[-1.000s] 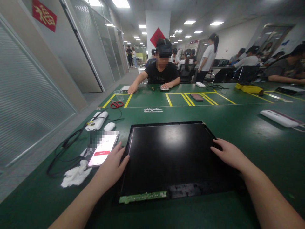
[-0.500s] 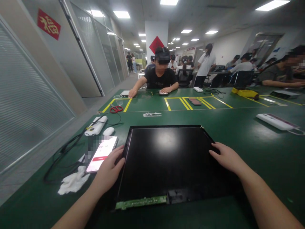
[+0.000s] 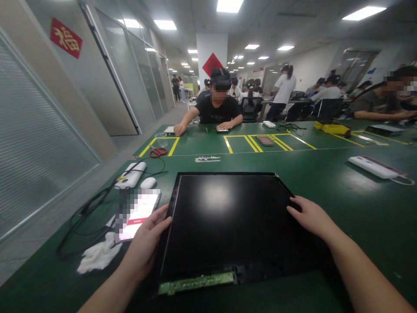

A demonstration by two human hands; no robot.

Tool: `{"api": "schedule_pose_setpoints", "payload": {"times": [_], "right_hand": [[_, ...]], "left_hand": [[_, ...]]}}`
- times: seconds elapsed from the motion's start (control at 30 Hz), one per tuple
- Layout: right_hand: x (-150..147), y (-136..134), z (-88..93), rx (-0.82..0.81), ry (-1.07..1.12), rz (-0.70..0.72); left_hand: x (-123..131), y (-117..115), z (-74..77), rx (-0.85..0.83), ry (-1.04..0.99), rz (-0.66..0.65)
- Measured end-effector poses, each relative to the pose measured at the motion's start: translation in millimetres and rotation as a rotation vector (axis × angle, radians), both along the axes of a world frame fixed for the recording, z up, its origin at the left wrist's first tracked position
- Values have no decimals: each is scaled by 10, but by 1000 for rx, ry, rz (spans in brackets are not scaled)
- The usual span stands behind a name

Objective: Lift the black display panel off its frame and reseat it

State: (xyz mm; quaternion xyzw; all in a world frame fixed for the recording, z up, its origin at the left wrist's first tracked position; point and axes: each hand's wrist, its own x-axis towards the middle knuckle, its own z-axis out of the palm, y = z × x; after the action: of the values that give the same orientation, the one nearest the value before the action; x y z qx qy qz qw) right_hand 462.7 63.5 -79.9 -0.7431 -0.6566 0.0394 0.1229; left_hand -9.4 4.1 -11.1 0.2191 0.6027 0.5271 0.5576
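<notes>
A black display panel [image 3: 228, 217] is in front of me, its glossy face up and reflecting a ceiling light. Along its near edge runs a narrow green circuit board [image 3: 196, 282]. My left hand [image 3: 152, 230] grips the panel's left edge, thumb on top and the other fingers partly hidden beside and under it. On the opposite side, my right hand [image 3: 309, 216] holds the right edge, thumb over the frame. Just left of my left hand lie a lit smartphone [image 3: 138, 219] and a crumpled white tissue [image 3: 100, 254].
Black cables [image 3: 94, 204], a white power bank [image 3: 130, 174] and a white oval case [image 3: 148, 183] lie on the left. Red-handled scissors [image 3: 158, 152] and a clear cup [image 3: 161, 140] are farther back. A white device [image 3: 374, 167] lies right. A co-worker [image 3: 218, 102] sits opposite.
The near side of the panel appears slightly shifted and raised, with both hands still on its edges. The camera view has tilted a little.
</notes>
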Motion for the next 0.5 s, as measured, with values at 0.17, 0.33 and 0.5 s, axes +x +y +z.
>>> {"api": "schedule_pose_setpoints", "payload": {"times": [0.17,0.33,0.5], "right_hand": [[25,14,-31,31,10,15],[58,32,-56,40,13,9],[65,34,-60,48,17,13]], "left_hand": [[20,-8,-85,-31,-100,-17],[-15,-5,-222,3,-58,-27],[23,-42,-99,23,-73,-81]]}}
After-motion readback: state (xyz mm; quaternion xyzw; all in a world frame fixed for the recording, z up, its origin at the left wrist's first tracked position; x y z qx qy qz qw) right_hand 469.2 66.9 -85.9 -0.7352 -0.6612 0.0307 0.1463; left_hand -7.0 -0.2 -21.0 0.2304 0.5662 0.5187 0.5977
